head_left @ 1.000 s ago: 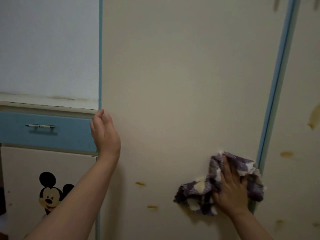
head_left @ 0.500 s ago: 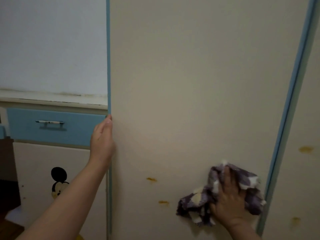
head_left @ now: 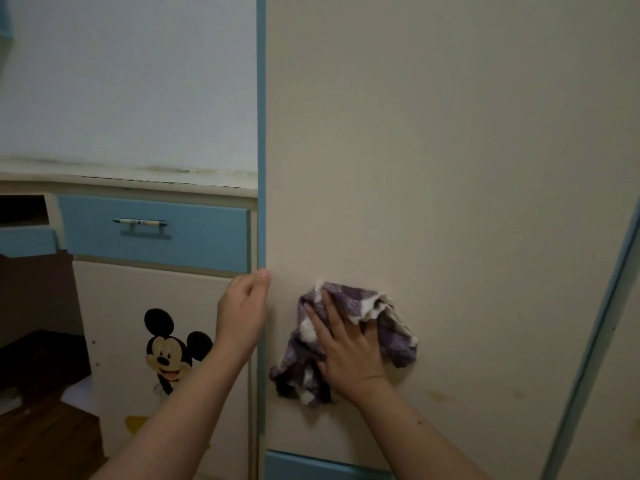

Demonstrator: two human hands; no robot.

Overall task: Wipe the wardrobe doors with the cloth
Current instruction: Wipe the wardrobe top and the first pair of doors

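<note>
Most of the view is filled by a cream wardrobe door (head_left: pixel 450 168), which is edged on its left by a blue strip (head_left: pixel 261 133). A second door (head_left: pixel 623 393) is seen at the far right, beyond another blue strip. To the left, a low cabinet (head_left: pixel 138 323) is shown with a blue drawer (head_left: pixel 156 233) and a cartoon mouse sticker (head_left: pixel 169 351) on its cream front. A purple and white cloth (head_left: pixel 394 334) is pressed flat against the lower part of the cream door by the right hand (head_left: pixel 346 355), whose fingers are spread over it. The door's left edge is gripped by the left hand (head_left: pixel 242 313), its fingers curled round the blue strip. Faint yellowish marks (head_left: pixel 436 396) are seen on the door, lower right of the cloth.
</note>
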